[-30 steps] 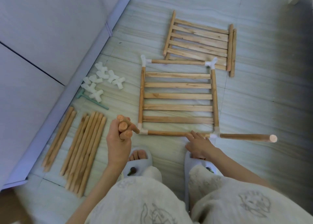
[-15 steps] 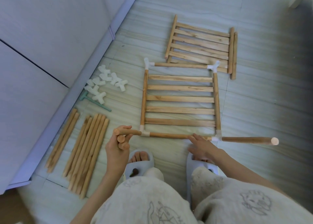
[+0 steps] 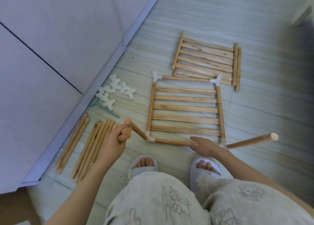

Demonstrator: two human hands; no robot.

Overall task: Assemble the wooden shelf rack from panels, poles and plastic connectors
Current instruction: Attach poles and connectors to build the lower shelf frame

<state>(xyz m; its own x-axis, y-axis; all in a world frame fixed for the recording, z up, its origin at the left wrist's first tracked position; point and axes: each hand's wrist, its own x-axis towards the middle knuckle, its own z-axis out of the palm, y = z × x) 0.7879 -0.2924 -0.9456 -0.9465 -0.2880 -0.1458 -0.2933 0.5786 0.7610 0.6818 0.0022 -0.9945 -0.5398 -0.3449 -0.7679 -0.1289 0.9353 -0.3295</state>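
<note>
Lower frame: a person's knees in pale printed trousers [image 3: 153, 202] are filling the bottom edge, with two grey slippers [image 3: 142, 167] showing just above them on the tiled floor [image 3: 254, 116].

Left hand [image 3: 113, 143], lower centre-left: fingers are curling round a short pole [image 3: 136, 130] and at least one more pole end (count not clear), the short pole's far end meeting the near-left connector [image 3: 150, 139] of the frame.

Right hand [image 3: 203, 145], lower centre-right: fingers are lying fairly straight, fingertips resting on the near rail [image 3: 171, 141], gripping nothing; it is covering the rail's right end.

Another pole [image 3: 251, 141] is sticking out to the right from the near-right connector [image 3: 223, 142], its free end lifting off the floor.

Shelf panel [image 3: 185, 109], centre: five slats are lying inside a square of rails, with white connectors at all four corners.

Loose poles [image 3: 88, 148], lower left: two bundles are lying side by side along the base of a lilac wall panel [image 3: 51, 46].

Spare connectors [image 3: 115, 92], left of centre: a small white heap is sitting by the wall, with a green T-shaped tool [image 3: 105, 108] partly under it.

Spare panels [image 3: 205, 61], upper right of centre: a stack is lying just beyond the frame, its near edge tucked behind the far rail.

A pale furniture leg [image 3: 304, 12] is showing at the upper right corner.
</note>
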